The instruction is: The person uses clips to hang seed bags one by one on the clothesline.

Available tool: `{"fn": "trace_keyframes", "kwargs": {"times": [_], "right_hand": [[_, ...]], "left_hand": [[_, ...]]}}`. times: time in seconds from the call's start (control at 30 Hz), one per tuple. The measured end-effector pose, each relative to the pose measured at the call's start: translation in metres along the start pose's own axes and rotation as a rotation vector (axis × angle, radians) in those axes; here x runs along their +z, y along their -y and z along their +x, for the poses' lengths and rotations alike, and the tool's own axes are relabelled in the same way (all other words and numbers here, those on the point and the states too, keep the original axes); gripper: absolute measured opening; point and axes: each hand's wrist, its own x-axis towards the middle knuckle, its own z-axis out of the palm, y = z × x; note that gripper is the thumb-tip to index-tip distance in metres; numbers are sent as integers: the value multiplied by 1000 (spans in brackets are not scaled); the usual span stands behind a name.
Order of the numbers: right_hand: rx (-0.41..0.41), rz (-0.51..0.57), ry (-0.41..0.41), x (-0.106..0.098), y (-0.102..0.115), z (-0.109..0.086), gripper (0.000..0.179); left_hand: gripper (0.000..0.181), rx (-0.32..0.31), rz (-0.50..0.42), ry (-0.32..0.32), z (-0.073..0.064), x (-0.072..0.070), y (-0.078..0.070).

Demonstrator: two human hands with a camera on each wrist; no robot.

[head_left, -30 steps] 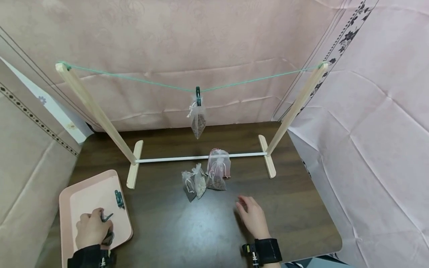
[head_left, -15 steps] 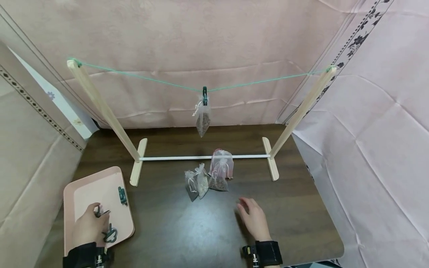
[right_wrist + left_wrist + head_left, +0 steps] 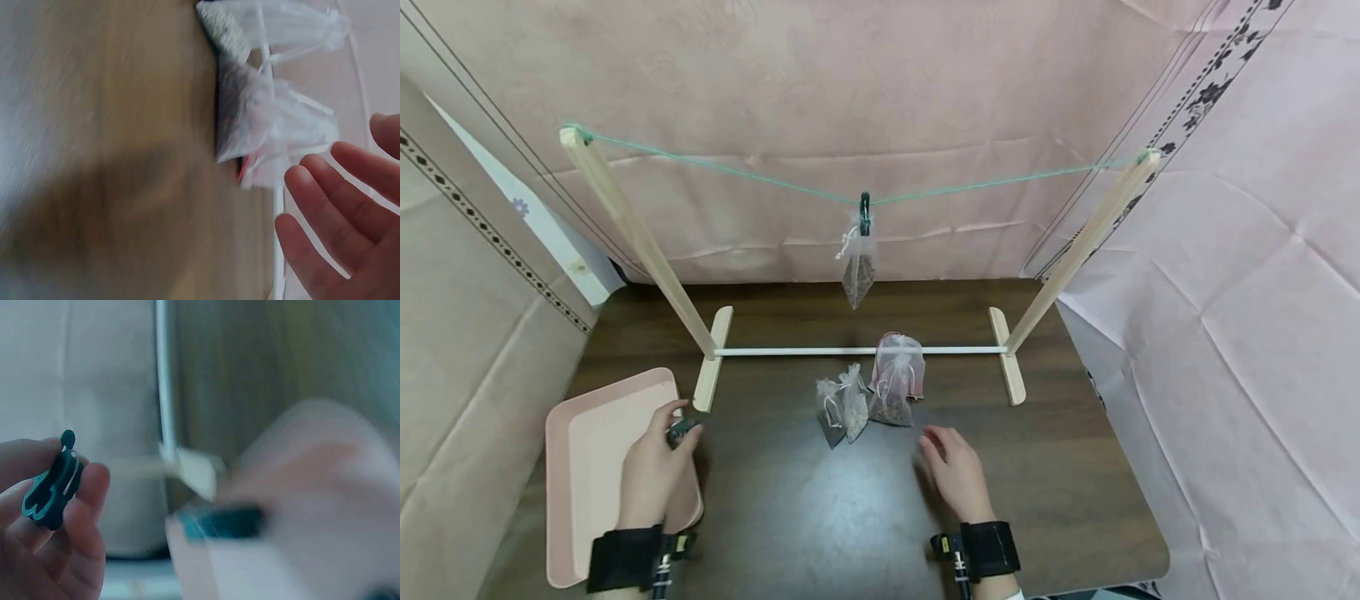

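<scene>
My left hand is above the right edge of the pink tray and pinches a dark green clothespin between thumb and fingers. A second green clothespin shows blurred over the tray in the left wrist view. My right hand hovers over the table with its fingers relaxed, holding nothing. Ahead of it lie small drawstring mesh bags: a dark-filled one, a pale-filled one and a bigger brownish one with a reddish bag partly behind it.
A wooden frame with two posts carries a green string. From the string hangs a mesh bag, held by a green clothespin. A white bar joins the posts' feet. Pale cloth surrounds the brown table.
My left hand has moved from the middle of the tray up and right to its edge, holding a clothespin. My right hand has shifted slightly up and left.
</scene>
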Motion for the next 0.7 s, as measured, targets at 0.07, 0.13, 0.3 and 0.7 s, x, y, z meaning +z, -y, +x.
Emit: {"fn": "trace_keyframes", "kwargs": {"times": [0.07, 0.13, 0.3, 0.7], "right_hand": [[-17, 1, -8, 2, 6, 3, 24], [-42, -1, -12, 4, 13, 7, 25], [-98, -9, 7, 9, 31, 17, 33], [-140, 81, 156, 25, 75, 15, 46]], "left_hand": [[42, 60, -29, 0, 1, 8, -18], [38, 107, -57, 10, 2, 17, -38], [27, 223, -119, 67, -3, 37, -78], [18, 473, -216, 163, -25, 76, -137]]}}
